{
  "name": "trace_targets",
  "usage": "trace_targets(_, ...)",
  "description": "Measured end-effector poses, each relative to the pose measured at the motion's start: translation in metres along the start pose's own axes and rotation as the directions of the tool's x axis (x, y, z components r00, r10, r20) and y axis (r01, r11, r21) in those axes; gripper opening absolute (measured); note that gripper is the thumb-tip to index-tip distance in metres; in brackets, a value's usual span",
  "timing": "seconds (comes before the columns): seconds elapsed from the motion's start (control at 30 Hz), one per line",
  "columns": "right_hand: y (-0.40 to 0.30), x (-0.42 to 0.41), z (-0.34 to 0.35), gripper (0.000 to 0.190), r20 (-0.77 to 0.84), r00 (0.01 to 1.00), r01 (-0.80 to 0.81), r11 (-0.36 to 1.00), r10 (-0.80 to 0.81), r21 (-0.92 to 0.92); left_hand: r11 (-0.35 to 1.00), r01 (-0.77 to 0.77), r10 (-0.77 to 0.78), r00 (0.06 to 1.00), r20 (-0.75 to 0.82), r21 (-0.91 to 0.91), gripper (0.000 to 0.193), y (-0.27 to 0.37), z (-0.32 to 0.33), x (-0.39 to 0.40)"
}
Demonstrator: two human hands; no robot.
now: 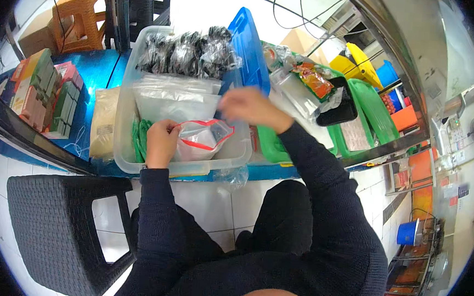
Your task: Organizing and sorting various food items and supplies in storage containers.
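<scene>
My left hand pinches the upper left rim of a clear plastic bag with a red edge. The bag's mouth gapes, and something white shows inside it. My right hand, blurred, is above the right side of the translucent plastic bin; whether it grips anything is hard to see. The bag sits in the near part of this bin. Bundles of wrapped black items fill the bin's far end. In front of them lie stacked clear plastic bags. Green plastic is tucked beside my left hand.
A blue lid leans by the bin's far right corner. Green containers and a black tray stand to the right. A brown package and stacked boxes are at left. A black woven-pattern stool stands near my left leg.
</scene>
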State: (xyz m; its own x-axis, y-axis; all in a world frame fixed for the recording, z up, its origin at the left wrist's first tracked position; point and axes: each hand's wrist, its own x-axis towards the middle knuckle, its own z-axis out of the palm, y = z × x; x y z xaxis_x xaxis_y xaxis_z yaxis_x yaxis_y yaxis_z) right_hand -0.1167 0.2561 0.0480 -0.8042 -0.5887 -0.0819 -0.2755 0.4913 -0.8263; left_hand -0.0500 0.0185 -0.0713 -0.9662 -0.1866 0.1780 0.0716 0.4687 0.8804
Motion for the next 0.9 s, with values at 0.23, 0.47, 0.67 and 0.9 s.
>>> trace_targets(0.23,0.168,-0.03,-0.189,0.034,-0.472,0.842,-0.292,0.513,-0.263,-0.807,0.992,-0.051,0.055,0.998,0.03,-0.117,0.013,0.03,0.027,0.012)
trace_targets(0.47,0.153,0.0,-0.149,0.025,-0.454,0.88,-0.475,0.266,0.14,-0.839,0.999,-0.034,0.035,0.999,0.026,-0.028,0.014,0.019,0.01,0.006)
trace_targets(0.67,0.066,-0.06,-0.147,0.025,-0.566,0.759,-0.248,0.66,-0.323,-0.709,0.998,0.014,-0.015,1.0,-0.012,-0.057,0.015,0.007,0.006,0.003)
trace_targets(0.9,-0.044,-0.089,-0.025,0.035,-0.383,0.924,-0.004,0.999,0.022,0.049,0.997,-0.013,0.015,1.0,0.018,-0.072,0.015,0.017,0.008,0.005)
